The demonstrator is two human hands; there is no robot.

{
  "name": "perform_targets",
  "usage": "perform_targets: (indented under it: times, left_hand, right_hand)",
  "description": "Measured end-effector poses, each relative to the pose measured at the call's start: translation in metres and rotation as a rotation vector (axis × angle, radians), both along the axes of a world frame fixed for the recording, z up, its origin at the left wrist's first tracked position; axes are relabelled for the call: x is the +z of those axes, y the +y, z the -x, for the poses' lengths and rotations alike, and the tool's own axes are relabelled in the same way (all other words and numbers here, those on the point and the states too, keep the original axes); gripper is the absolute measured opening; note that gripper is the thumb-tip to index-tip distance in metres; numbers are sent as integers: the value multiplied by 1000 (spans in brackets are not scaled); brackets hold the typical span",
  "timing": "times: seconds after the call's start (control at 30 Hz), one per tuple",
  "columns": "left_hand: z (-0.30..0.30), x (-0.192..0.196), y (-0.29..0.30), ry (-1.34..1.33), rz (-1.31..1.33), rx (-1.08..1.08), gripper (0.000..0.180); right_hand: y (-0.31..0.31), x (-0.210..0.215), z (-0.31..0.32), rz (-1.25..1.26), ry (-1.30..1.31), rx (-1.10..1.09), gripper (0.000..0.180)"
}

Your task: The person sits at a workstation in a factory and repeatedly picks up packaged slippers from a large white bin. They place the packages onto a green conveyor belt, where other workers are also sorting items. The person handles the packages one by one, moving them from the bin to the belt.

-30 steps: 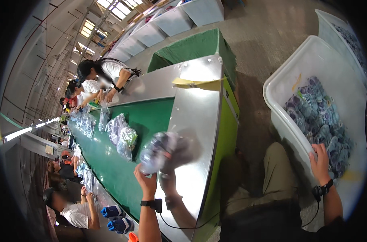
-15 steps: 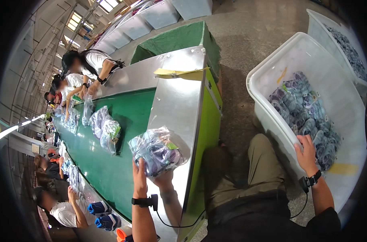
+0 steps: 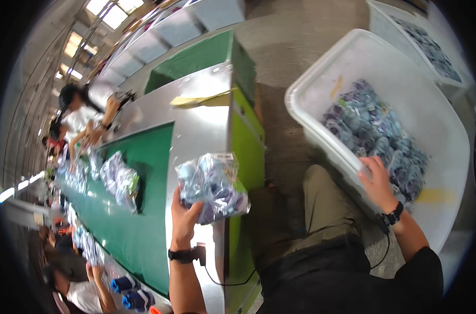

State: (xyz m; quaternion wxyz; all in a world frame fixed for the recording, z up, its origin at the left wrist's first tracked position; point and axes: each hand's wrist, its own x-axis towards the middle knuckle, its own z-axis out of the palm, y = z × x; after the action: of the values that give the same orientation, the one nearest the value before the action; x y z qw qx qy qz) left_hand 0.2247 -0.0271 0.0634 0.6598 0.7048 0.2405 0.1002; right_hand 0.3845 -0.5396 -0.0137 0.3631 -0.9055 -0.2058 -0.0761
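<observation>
My left hand (image 3: pixel 185 217) holds a clear bag of shoes (image 3: pixel 213 189) over the right edge of the metal table (image 3: pixel 202 131). Right hand (image 3: pixel 379 182) at left rim of the white bin (image 3: pixel 442 152), can't tell if gripping; more bagged shoes (image 3: pixel 374 131) inside.

We've got a clear bag (image 3: pixel 210 175) w/ lt-blue & purple shoes (image 3: pixel 211 198). Our trousers (image 3: pixel 327 201) are olive, shirt (image 3: pixel 321 280) & wristbands (image 3: pixel 392 214) blk. Belt (image 3: pixel 151 243) = dk green, metal tabletop (image 3: pixel 198 128) silver, side panel (image 3: pixel 249 157) lime, flat strip (image 3: pixel 201 99) pale yellow. We see a white bin (image 3: pixel 442 141) w/ a yellow patch (image 3: pixel 437 196), & its pile (image 3: pixel 376 128) is lt-blue & purple too. Box (image 3: pixel 243 65) = mid-green.
</observation>
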Motion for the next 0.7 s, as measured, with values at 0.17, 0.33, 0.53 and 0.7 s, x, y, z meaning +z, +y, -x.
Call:
perform_targets:
  times: [0.17,0.33,0.53,0.7]
  left_hand:
    - [4,16,-69,109,149,-215,85]
    - [4,18,-164,203,264,-579,90]
    - [-35,13,-204,96,250,-783,81]
    - [-38,18,-211,-13,83,-621,65]
  right_hand:
    - [22,18,14,-383,279,171,37]
    - [32,33,24,-657,1165,524,61]
    - [27,36,47,-562,1068,659,59]
    - [-33,47,28,-592,991,368,42]
